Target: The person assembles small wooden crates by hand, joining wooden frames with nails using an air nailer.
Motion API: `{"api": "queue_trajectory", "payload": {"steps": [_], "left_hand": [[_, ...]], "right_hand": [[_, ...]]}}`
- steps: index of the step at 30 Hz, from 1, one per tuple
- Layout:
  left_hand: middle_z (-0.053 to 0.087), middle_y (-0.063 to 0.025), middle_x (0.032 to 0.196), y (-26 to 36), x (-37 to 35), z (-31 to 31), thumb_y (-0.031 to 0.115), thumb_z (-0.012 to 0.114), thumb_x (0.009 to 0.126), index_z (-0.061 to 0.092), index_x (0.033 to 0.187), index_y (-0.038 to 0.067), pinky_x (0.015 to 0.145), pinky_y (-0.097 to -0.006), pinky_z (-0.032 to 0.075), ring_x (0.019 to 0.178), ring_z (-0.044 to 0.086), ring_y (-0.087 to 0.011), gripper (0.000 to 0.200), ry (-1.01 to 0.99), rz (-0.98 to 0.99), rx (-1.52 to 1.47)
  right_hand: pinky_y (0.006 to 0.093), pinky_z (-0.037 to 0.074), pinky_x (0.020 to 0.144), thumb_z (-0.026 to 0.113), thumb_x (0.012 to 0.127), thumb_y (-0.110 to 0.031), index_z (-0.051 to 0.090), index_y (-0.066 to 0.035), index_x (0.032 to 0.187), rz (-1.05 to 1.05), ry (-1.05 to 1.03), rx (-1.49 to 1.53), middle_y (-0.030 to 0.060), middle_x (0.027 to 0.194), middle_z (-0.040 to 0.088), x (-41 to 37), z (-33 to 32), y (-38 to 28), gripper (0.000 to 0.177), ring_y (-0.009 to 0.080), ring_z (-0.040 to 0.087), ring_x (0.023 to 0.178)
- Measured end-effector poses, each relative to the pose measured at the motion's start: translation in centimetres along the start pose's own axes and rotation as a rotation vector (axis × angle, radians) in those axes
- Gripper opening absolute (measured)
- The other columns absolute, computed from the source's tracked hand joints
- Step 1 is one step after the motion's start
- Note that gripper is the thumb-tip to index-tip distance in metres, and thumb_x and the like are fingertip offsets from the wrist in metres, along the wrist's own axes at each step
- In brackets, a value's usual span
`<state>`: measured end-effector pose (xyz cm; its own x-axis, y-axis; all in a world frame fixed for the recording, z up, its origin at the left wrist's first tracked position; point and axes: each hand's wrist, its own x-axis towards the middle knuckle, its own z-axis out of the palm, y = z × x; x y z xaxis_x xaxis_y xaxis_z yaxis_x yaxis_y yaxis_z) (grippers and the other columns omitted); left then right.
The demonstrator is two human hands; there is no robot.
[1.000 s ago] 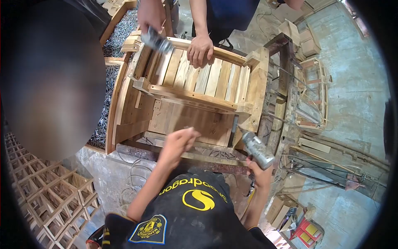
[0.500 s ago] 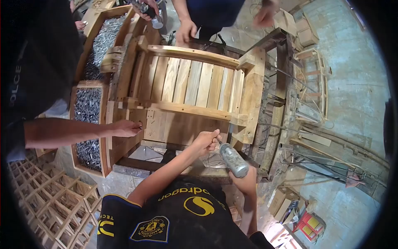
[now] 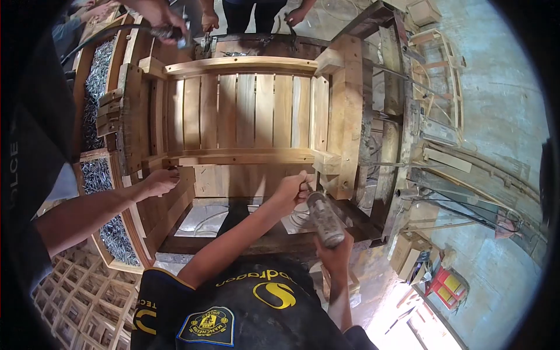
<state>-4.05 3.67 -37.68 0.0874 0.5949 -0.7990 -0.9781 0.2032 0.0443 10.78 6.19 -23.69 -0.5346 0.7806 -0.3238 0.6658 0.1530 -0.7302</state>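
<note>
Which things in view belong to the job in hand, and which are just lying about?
Seem part of the job:
- slatted wooden piece
- power tool in the right hand, its tip at the left hand
- metal fasteners

Seem just lying about:
- cardboard box
- red and yellow item
- stacked wooden frames
</note>
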Motion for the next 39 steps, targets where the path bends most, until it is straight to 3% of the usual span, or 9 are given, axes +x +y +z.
{"api": "queue_trajectory", "payload": {"steps": [7, 17, 21, 23, 26, 27, 30, 33, 39], "left_hand": [[0.025, 0.01, 0.055, 2.6, 0.7, 0.8, 0.035, 0.039, 0.101, 0.053, 0.094, 0.01, 0.044, -0.0256, 0.022, 0.045, 0.024, -0.0064, 0.03, -0.154, 0.031, 0.089], [0.032, 0.0068, 0.052, 2.3, 0.4, -0.3, 0.032, 0.047, 0.094, 0.061, 0.087, 0.008, 0.04, -0.0298, 0.023, 0.043, 0.03, -0.009, 0.029, -0.022, 0.04, 0.066], [0.033, 0.006, 0.051, 2.7, -0.8, -3.0, 0.026, 0.055, 0.088, 0.062, 0.079, 0.008, 0.041, -0.0305, 0.024, 0.042, 0.033, -0.009, 0.022, 0.117, 0.755, 0.803], [0.034, 0.0058, 0.051, 5.3, -3.7, -2.6, 0.022, 0.058, 0.085, 0.061, 0.074, 0.008, 0.041, -0.0297, 0.024, 0.041, 0.033, -0.0085, 0.019, 0.042, 0.665, 1.005], [0.025, 0.0079, 0.054, 2.8, -2.3, -2.8, 0.017, 0.058, 0.087, 0.066, 0.081, 0.007, 0.043, -0.0266, 0.023, 0.045, 0.026, -0.0067, 0.014, -0.142, -0.199, 0.427], [0.022, 0.008, 0.054, 1.2, -0.5, -3.2, 0.015, 0.055, 0.087, 0.052, 0.066, 0.014, 0.045, -0.0254, 0.023, 0.046, 0.027, -0.0063, 0.021, -0.192, -0.269, 0.203], [0.024, 0.0072, 0.052, -1.1, 4.7, -2.7, 0.016, 0.052, 0.088, 0.038, 0.061, 0.018, 0.045, -0.0254, 0.024, 0.044, 0.027, -0.0077, 0.03, -0.357, 0.045, -0.125], [0.028, 0.0058, 0.05, 0.3, 3.9, 0.0, 0.016, 0.048, 0.089, 0.04, 0.061, 0.016, 0.045, -0.0255, 0.026, 0.043, 0.027, -0.0099, 0.029, -0.371, -0.021, -0.562], [0.034, 0.0056, 0.053, -1.3, 2.9, -0.9, 0.015, 0.046, 0.089, 0.049, 0.064, 0.012, 0.046, -0.0248, 0.03, 0.045, 0.031, -0.0095, 0.026, -0.488, 0.107, -0.582]], "right_hand": [[0.0311, 0.05, 0.072, 0.075, 0.064, -0.009, 0.064, 0.006, 0.1, 0.175, -0.007, -0.036, 0.0099, 0.085, 0.068, 3.8, -1.5, -1.8, 0.041, 0.0134, 0.062, 0.078], [0.0305, 0.05, 0.071, 0.072, 0.069, -0.014, 0.066, 0.004, 0.099, 0.213, -0.288, -0.255, 0.0125, 0.08, 0.069, 9.7, -2.6, -4.3, 0.035, 0.0169, 0.065, 0.075], [0.0321, 0.05, 0.068, 0.072, 0.07, -0.016, 0.066, 0.004, 0.097, 0.259, -0.315, -0.198, 0.0116, 0.078, 0.067, 11.1, -2.5, -4.9, 0.034, 0.0179, 0.064, 0.07], [0.0324, 0.05, 0.065, 0.072, 0.07, -0.016, 0.066, 0.004, 0.094, 0.296, -0.317, -0.161, 0.0108, 0.075, 0.066, 10.9, -2.8, -5.1, 0.032, 0.0172, 0.062, 0.066], [0.0314, 0.048, 0.059, 0.069, 0.07, -0.014, 0.065, 0.005, 0.089, 0.289, -0.335, -0.135, 0.0082, 0.068, 0.064, 11.7, -3.1, -5.1, 0.027, 0.0144, 0.059, 0.06], [0.0308, 0.047, 0.057, 0.068, 0.071, -0.014, 0.064, 0.005, 0.087, 0.295, -0.358, -0.105, 0.0075, 0.066, 0.063, 12.0, -3.3, -4.8, 0.025, 0.0136, 0.059, 0.058], [0.0297, 0.046, 0.053, 0.066, 0.071, -0.013, 0.063, 0.004, 0.084, 0.345, -0.385, -0.062, 0.0059, 0.062, 0.061, 12.2, -3.4, -5.1, 0.022, 0.0121, 0.057, 0.054], [0.0303, 0.046, 0.054, 0.065, 0.07, -0.013, 0.064, 0.004, 0.084, 0.318, -0.366, -0.113, 0.0065, 0.061, 0.061, 11.8, -3.3, -4.7, 0.022, 0.0128, 0.057, 0.054], [0.0339, 0.049, 0.062, 0.066, 0.069, -0.014, 0.065, 0.002, 0.092, 0.249, -0.385, -0.174, 0.0113, 0.068, 0.064, 11.4, -3.1, -3.4, 0.028, 0.018, 0.061, 0.062]]}}
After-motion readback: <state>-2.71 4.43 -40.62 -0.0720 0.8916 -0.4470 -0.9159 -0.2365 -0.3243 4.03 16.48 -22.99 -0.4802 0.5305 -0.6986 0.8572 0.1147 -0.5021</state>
